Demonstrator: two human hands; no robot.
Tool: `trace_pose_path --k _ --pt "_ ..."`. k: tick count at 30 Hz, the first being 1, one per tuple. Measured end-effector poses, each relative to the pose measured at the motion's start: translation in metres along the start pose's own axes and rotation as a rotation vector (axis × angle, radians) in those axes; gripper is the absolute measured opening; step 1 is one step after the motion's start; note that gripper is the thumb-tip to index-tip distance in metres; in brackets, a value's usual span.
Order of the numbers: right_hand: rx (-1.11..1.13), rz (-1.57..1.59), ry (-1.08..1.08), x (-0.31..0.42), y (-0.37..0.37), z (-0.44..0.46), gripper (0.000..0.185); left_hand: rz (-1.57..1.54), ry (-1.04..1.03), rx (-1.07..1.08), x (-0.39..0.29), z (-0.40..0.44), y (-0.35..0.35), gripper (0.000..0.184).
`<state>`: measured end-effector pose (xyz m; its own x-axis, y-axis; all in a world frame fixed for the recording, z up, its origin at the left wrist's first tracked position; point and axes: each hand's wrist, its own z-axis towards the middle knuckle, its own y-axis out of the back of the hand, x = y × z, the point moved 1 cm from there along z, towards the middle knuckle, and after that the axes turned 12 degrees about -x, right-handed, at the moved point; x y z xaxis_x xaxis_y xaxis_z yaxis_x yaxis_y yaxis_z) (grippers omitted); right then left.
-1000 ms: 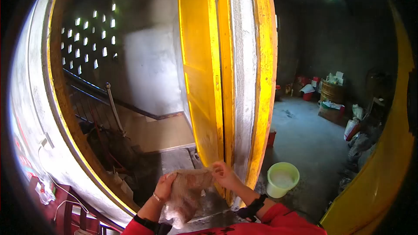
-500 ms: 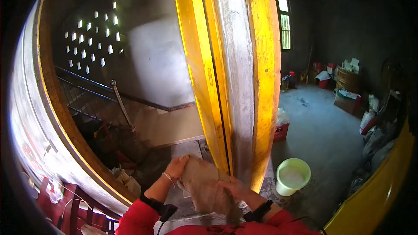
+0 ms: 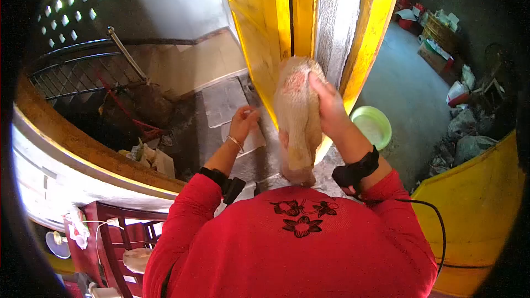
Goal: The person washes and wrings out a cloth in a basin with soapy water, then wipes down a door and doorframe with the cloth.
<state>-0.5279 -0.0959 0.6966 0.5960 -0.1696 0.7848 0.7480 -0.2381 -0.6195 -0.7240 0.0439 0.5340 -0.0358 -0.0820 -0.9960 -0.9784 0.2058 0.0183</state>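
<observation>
A bunched beige-brown cloth (image 3: 298,107) with a reddish patch near its top hangs in front of the yellow door frame. My right hand (image 3: 330,105) is closed on its upper right side, thumb toward the top. To the left and apart from the cloth, my left hand (image 3: 243,123) is above the grey floor; its fingers are loosely bent and nothing shows in them. Both wrists wear black bands, and a cable runs from the right one.
A yellow door (image 3: 251,22) and its frame stand straight ahead. On the right floor is a pale green bucket (image 3: 385,142). Stairs with a metal railing (image 3: 127,55) lie to the left. A dark red wooden chair (image 3: 102,232) is at lower left; bags and boxes line the far right.
The view has tilted downward. My left hand has let go of the cloth and is now apart from it. My right hand has raised the cloth, which now hangs lengthwise.
</observation>
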Motion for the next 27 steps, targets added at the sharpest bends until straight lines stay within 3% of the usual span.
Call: trace_pose_path --k 4,7,11,12,14,15,16,17,20,23,26,27 --pt "-0.146 -0.025 0.026 -0.004 -0.003 0.015 0.029 0.064 -0.593 0.151 -0.058 -0.039 -0.026 0.064" --pt "-0.225 -0.073 0.07 -0.009 -0.014 0.014 0.031 0.011 -0.791 0.235 -0.068 -0.041 -0.037 0.075" --pt "-0.247 -0.079 0.166 -0.011 -0.028 0.007 0.032 -0.047 -0.27 0.491 -0.042 -0.024 -0.05 0.062" --pt "-0.354 -0.165 0.254 -0.008 -0.035 0.005 0.031 -0.057 -0.252 0.525 -0.037 -0.021 -0.05 0.055" --pt "-0.368 -0.257 0.177 -0.002 -0.024 0.008 0.036 -0.081 -0.202 0.587 -0.032 -0.011 -0.052 0.04" --pt "-0.375 -0.305 0.13 0.005 -0.012 0.012 0.038 -0.2 -0.104 0.569 -0.038 -0.007 -0.051 0.035" --pt "-0.453 -0.569 0.14 0.001 0.038 0.043 0.045 -0.317 -0.004 0.546 -0.05 -0.003 -0.047 0.03" --pt "-0.42 -0.542 0.143 0.002 0.04 0.04 0.047 -0.43 0.095 0.518 -0.06 0.002 -0.042 0.027" --pt "-0.35 -0.491 0.195 0.007 0.032 0.029 0.051 -0.342 0.125 0.612 -0.076 0.016 -0.026 0.029" --pt "-0.415 -0.55 0.17 0.015 0.014 0.012 0.053 -0.343 0.479 0.802 -0.088 0.007 -0.018 0.036" --pt "-0.52 -0.737 0.259 0.014 0.03 0.028 0.055 -0.163 0.445 0.961 -0.082 -0.008 -0.017 0.038" --pt "-0.499 -0.962 0.269 0.018 0.025 0.026 0.055 -0.1 0.373 0.977 -0.089 -0.019 -0.017 0.037"
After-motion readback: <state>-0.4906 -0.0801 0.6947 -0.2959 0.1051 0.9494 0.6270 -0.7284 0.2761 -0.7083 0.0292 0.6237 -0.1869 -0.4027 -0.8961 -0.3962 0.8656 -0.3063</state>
